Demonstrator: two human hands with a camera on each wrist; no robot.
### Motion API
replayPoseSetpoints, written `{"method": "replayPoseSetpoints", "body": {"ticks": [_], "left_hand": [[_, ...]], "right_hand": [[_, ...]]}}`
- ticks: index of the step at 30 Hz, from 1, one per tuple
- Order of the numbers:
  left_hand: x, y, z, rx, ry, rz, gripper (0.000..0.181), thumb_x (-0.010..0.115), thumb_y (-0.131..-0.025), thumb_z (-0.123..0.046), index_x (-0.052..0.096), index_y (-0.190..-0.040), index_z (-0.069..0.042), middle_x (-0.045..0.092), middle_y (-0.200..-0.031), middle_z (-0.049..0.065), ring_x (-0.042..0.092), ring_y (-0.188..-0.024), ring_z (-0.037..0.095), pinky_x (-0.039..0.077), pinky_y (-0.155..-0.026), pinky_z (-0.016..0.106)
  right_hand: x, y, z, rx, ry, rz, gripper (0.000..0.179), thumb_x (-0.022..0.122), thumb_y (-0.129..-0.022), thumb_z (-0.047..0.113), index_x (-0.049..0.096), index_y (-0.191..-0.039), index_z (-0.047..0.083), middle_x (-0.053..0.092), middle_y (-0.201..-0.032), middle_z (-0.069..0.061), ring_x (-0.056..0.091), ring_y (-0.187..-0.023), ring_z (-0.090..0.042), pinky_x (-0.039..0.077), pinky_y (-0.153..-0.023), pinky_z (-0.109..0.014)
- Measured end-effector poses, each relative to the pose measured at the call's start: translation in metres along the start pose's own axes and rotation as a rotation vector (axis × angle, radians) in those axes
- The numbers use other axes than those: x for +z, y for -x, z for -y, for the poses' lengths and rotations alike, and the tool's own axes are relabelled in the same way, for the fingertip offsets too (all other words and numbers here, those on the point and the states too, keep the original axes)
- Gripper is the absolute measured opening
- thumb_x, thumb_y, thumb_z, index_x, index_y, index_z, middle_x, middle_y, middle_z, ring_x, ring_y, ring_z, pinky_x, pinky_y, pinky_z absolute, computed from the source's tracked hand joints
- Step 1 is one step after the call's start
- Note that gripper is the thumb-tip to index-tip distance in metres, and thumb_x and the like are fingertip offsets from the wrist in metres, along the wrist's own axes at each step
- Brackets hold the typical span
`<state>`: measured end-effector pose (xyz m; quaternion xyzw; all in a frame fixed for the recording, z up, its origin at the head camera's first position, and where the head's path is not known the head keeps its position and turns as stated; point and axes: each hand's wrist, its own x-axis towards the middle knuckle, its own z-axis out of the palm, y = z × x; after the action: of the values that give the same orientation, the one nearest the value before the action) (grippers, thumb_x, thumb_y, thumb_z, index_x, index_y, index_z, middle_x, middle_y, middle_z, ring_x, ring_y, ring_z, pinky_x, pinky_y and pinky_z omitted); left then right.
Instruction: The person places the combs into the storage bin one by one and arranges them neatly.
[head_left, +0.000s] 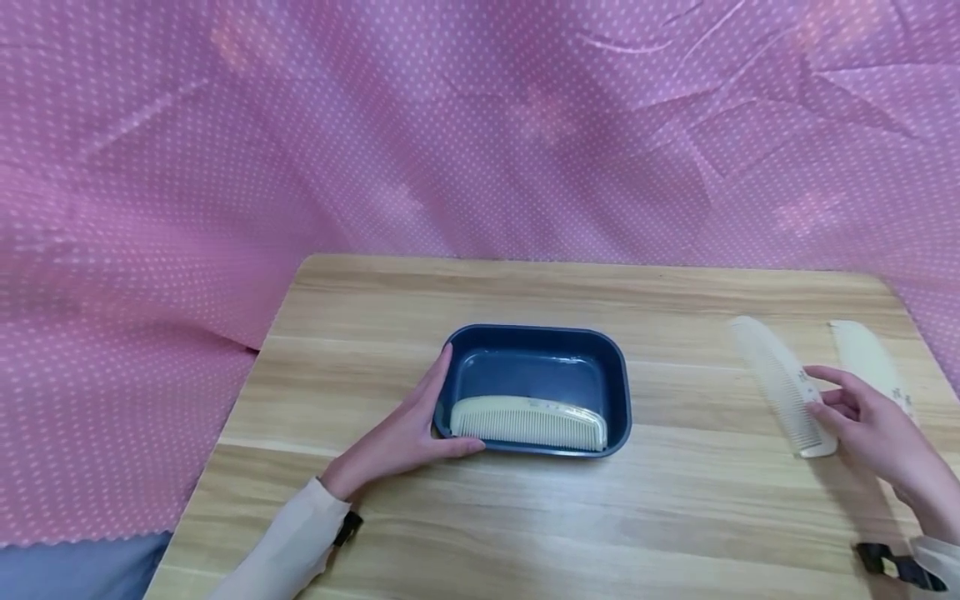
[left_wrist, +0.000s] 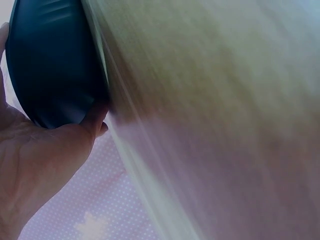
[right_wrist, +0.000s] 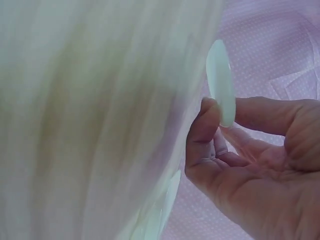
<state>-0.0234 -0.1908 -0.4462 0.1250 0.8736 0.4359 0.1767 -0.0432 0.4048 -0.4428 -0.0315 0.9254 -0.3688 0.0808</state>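
Note:
A dark blue rectangular tray (head_left: 540,333) sits on the table, with a cream comb (head_left: 528,421) lying in its near side, teeth toward the person. My left hand (head_left: 420,421) holds the tray's left end, thumb along the near wall and fingers along the left wall; the left wrist view shows the palm against the tray's outside (left_wrist: 55,65). Over at the right, my right hand (head_left: 870,417) pinches a second cream comb (head_left: 776,383) by its back, between thumb and fingers. A third comb (head_left: 870,358) lies beyond that hand, partly covered by it.
The wood-grain table (head_left: 337,350) has a rounded far edge. Pink dotted cloth (head_left: 480,125) hangs behind it and down its left side. A dark strap (head_left: 900,567) is on the right wrist, another (head_left: 347,527) on the left.

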Motion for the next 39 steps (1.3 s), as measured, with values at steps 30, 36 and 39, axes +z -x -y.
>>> {"method": "replayPoseSetpoints", "body": {"ticks": [30, 36, 39], "left_hand": [[-0.005, -0.003, 0.001, 0.006, 0.008, 0.004, 0.135, 0.087, -0.087, -0.064, -0.015, -0.172, -0.041, -0.007, -0.18, -0.013, 0.006, -0.165, 0.016, 0.022, -0.128, 0.056], [-0.008, -0.005, -0.001, 0.021, 0.001, 0.005, 0.135, 0.087, -0.087, -0.063, -0.015, -0.173, -0.04, -0.007, -0.18, -0.013, 0.006, -0.165, 0.016, 0.022, -0.128, 0.055], [-0.009, -0.007, -0.001, 0.019, 0.002, 0.008, 0.135, 0.087, -0.087, -0.064, -0.015, -0.173, -0.04, -0.007, -0.18, -0.013, 0.006, -0.165, 0.017, 0.022, -0.128, 0.055]], "right_hand": [[0.014, -0.009, 0.05, -0.089, -0.593, 0.086, 0.044, 0.057, -0.112, -0.002, 0.063, -0.152, 0.014, 0.072, -0.125, 0.008, 0.07, -0.106, -0.003, 0.055, -0.086, -0.014], [0.021, -0.01, 0.067, -0.138, -0.54, 0.145, 0.047, 0.054, -0.113, -0.003, 0.056, -0.158, 0.008, 0.068, -0.131, 0.002, 0.068, -0.111, -0.008, 0.055, -0.09, -0.017], [0.022, -0.009, 0.076, -0.144, -0.498, 0.156, 0.047, 0.055, -0.113, -0.001, 0.056, -0.159, 0.008, 0.068, -0.132, 0.002, 0.068, -0.111, -0.009, 0.056, -0.09, -0.018]]}}
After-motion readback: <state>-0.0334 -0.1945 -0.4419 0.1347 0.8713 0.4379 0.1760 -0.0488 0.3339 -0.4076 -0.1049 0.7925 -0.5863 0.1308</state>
